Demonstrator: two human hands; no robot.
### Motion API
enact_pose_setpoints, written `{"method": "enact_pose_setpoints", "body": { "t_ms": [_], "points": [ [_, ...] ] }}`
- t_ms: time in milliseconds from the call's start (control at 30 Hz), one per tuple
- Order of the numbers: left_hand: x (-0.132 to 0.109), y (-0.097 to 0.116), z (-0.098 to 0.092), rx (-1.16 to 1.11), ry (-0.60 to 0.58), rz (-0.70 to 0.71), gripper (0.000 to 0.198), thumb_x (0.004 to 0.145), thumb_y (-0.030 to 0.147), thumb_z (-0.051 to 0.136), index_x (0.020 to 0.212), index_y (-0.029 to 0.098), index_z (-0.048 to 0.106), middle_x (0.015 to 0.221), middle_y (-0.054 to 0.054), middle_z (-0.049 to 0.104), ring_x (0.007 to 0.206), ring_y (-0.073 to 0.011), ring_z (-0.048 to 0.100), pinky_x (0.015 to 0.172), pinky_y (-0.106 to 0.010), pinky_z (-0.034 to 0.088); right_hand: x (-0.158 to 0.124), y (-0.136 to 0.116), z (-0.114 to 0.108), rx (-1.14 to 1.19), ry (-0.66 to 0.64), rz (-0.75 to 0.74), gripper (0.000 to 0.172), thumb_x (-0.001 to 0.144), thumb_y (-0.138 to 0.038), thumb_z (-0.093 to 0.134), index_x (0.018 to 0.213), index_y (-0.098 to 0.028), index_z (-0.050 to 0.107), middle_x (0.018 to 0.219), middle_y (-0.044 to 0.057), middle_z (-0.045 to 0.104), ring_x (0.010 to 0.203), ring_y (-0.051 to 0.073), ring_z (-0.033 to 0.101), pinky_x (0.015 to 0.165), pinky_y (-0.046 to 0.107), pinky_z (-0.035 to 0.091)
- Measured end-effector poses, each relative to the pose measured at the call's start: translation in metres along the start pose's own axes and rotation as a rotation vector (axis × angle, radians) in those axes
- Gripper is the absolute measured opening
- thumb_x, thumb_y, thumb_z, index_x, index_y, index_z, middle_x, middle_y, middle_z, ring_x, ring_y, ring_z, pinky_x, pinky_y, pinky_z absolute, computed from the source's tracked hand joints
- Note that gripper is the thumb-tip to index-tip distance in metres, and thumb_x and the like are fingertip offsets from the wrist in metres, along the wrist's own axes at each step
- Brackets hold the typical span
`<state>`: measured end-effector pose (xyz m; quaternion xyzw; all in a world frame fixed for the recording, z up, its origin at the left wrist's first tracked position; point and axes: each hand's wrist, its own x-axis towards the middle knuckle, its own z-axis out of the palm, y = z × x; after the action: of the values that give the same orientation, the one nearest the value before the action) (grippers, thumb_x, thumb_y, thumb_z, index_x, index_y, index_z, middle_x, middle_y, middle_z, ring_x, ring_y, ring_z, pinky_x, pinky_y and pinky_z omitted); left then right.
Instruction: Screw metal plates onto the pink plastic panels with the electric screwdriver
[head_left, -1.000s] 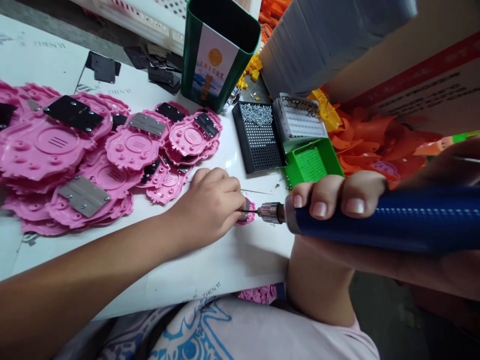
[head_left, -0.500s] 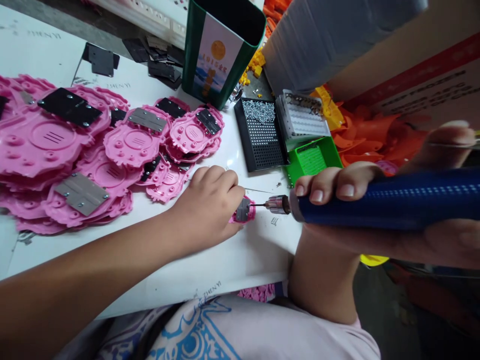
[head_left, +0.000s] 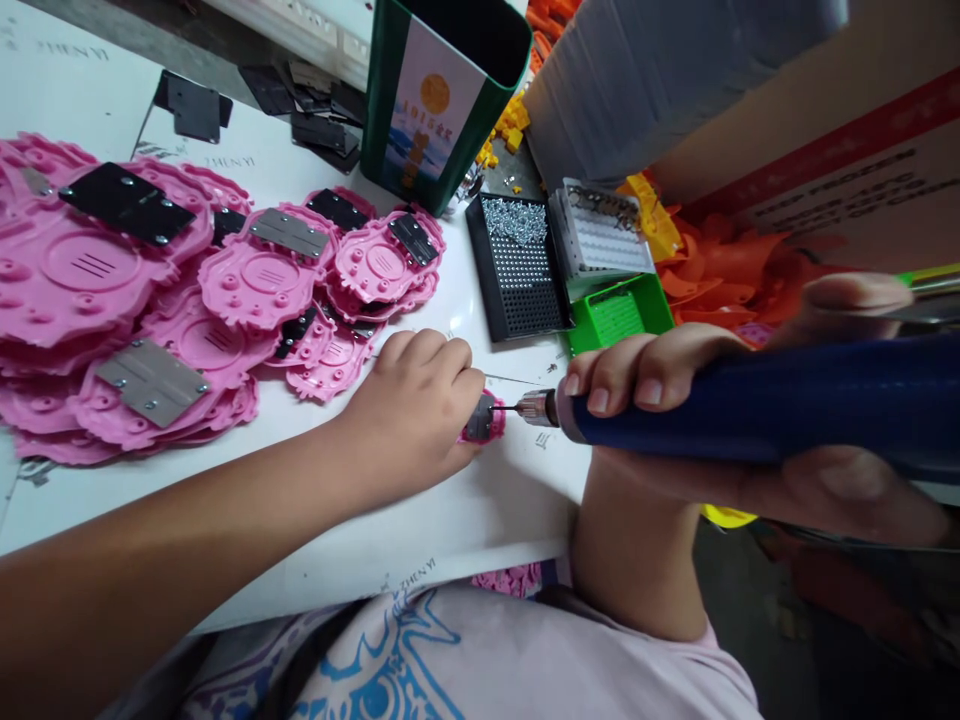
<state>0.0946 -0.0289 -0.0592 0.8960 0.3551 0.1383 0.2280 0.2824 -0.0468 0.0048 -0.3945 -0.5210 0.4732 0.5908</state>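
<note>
Near the middle, my left hand point(head_left: 427, 410) is closed round a small pink plastic part point(head_left: 498, 418) with a dark plate point(head_left: 478, 420) on it; the hand covers most of the part. My right hand point(head_left: 675, 400) grips a blue electric screwdriver point(head_left: 750, 405), which lies across the view from the right. Its thin bit point(head_left: 505, 408) reaches the dark plate. Whether a screw sits under the tip is too small to tell. To the left of my left hand lie piled pink parts point(head_left: 270, 272), several bearing black or grey plates point(head_left: 154, 382) with screws.
A black screw tray point(head_left: 525, 310), a green tray point(head_left: 626, 312) and a green bin point(head_left: 442, 100) stand beyond my hands. Loose black plates point(head_left: 196, 108) lie at the back left. Orange parts point(head_left: 712, 270) and a printed carton point(head_left: 847, 150) are at the right.
The screwdriver and my right hand appear slightly further left, with the bit still at the plate. The whole view has shifted a little. My left hand keeps its hold.
</note>
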Motion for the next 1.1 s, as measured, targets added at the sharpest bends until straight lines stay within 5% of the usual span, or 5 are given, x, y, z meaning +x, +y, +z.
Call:
{"method": "enact_pose_setpoints", "body": {
  "t_ms": [233,367,600,767,1100],
  "points": [
    [0.001,-0.002,0.000,0.016,-0.004,0.030,0.031,0.082,0.038,0.069,0.099,0.013,0.067,0.102,-0.011,0.063,0.100,-0.0322,0.051,0.086,-0.044,0.036,0.006,0.006,-0.003,0.048,-0.131,-0.107,0.043,0.067,-0.042,0.070,0.109,-0.032,0.068,0.064,-0.001,0.067,0.050,0.020,0.061,0.049,0.042,0.054],
    [0.000,-0.004,0.000,0.011,0.011,0.039,0.033,0.083,0.042,0.070,0.100,0.013,0.066,0.103,-0.011,0.062,0.101,-0.0319,0.051,0.086,-0.044,0.036,0.022,0.001,-0.008,0.028,-0.015,-0.128,0.044,0.062,-0.047,0.071,0.104,-0.034,0.070,0.057,-0.002,0.065,0.046,0.020,0.058,0.048,0.042,0.054],
    [-0.002,-0.005,-0.002,-0.007,-0.008,0.038,0.040,0.081,0.046,0.073,0.103,0.014,0.066,0.105,-0.011,0.061,0.103,-0.0322,0.050,0.089,-0.044,0.036,0.084,0.009,-0.004,-0.111,0.451,-0.327,0.020,0.062,-0.042,0.057,0.077,-0.034,0.066,0.047,-0.004,0.056,0.039,0.018,0.052,0.035,0.031,0.037],
    [-0.003,-0.005,-0.003,-0.016,-0.018,0.049,0.042,0.081,0.047,0.073,0.104,0.013,0.066,0.106,-0.011,0.061,0.102,-0.0324,0.050,0.090,-0.045,0.036,0.104,0.031,-0.015,-0.100,0.454,-0.319,0.012,0.066,-0.039,0.056,0.071,-0.029,0.053,0.048,-0.005,0.055,0.039,0.015,0.055,0.037,0.028,0.041],
    [-0.002,-0.005,-0.002,0.006,-0.005,0.056,0.038,0.082,0.044,0.072,0.103,0.014,0.066,0.105,-0.012,0.062,0.101,-0.0322,0.050,0.088,-0.044,0.036,0.105,0.034,-0.015,-0.129,0.477,-0.277,0.025,0.063,-0.042,0.055,0.086,-0.031,0.055,0.047,-0.007,0.056,0.039,0.014,0.051,0.039,0.029,0.040]
  ]
}}
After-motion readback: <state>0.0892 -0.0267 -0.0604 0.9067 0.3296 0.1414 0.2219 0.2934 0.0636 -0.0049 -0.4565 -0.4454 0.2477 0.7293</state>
